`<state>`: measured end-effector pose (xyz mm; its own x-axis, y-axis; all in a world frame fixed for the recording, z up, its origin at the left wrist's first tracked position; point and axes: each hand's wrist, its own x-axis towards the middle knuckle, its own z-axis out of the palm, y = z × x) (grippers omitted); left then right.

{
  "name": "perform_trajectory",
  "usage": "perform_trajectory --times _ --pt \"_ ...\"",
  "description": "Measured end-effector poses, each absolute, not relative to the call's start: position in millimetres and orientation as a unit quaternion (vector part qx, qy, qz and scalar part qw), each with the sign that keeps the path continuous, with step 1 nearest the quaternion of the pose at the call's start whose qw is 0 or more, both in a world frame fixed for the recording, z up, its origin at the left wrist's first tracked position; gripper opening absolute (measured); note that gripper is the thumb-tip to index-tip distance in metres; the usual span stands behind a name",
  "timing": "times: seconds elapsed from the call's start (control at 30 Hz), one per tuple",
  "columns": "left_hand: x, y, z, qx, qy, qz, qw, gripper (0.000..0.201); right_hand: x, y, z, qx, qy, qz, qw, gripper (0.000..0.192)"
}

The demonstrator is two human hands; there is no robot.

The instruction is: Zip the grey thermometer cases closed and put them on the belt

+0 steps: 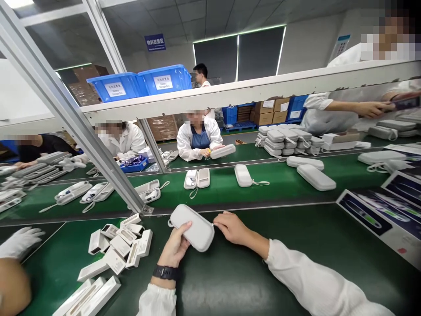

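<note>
A closed pale grey zip case (192, 226) lies just above the green mat (230, 276) in front of me. My left hand (176, 248) grips its near side from below, thumb on top. My right hand (232, 226) pinches the case's right end, where the zip pull sits. Both wrists wear white sleeves; a black watch is on the left one.
Several small white boxes (120, 245) lie heaped to my left. Open and closed grey cases (197, 177) ride the green conveyor beyond. Printed cartons (384, 215) sit at right. A gloved hand (19, 241) of a co-worker is at far left; other workers sit opposite.
</note>
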<state>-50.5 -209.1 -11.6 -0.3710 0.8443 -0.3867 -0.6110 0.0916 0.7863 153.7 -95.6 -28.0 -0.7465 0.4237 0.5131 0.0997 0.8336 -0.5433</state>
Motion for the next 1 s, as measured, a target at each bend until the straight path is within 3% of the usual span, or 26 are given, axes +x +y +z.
perform_trajectory --times 0.2,0.3,0.43,0.6,0.63,0.7,0.83,0.9,1.0 --pt "-43.1 -230.1 -1.8 0.248 0.447 0.507 0.694 0.049 162.7 -91.8 -6.0 -0.156 -0.869 0.339 0.324 0.037" --pt "-43.2 -236.9 4.6 0.286 0.416 0.453 0.735 0.059 168.5 -89.2 11.0 -0.133 -0.859 0.406 0.281 0.037" --pt "-39.5 -239.6 7.5 0.368 0.409 0.313 0.774 0.064 167.9 -98.0 15.6 -0.074 -0.829 0.528 0.169 0.039" --pt "-29.6 -238.3 9.1 0.490 0.341 0.127 0.792 0.053 161.1 -110.5 -8.2 -0.022 -0.679 0.732 -0.049 0.049" --pt "-29.3 -238.3 10.3 0.492 0.340 0.139 0.789 0.051 160.5 -111.2 -13.0 -0.040 -0.650 0.757 -0.055 0.048" --pt "-29.6 -237.5 12.2 0.481 0.361 0.223 0.767 0.050 160.2 -111.2 -19.5 -0.106 -0.598 0.794 0.012 0.045" --pt "-24.3 -226.3 3.8 0.414 0.447 0.491 0.623 0.054 159.3 -109.5 -24.4 -0.186 -0.515 0.824 0.149 0.057" --pt "-18.7 -216.3 -8.3 0.356 0.491 0.601 0.520 0.054 155.0 -108.0 -27.6 -0.199 -0.541 0.794 0.193 0.058" --pt "-14.0 -204.3 -25.4 0.314 0.539 0.641 0.447 0.052 144.0 -93.7 -31.9 -0.258 -0.603 0.703 0.275 0.058"
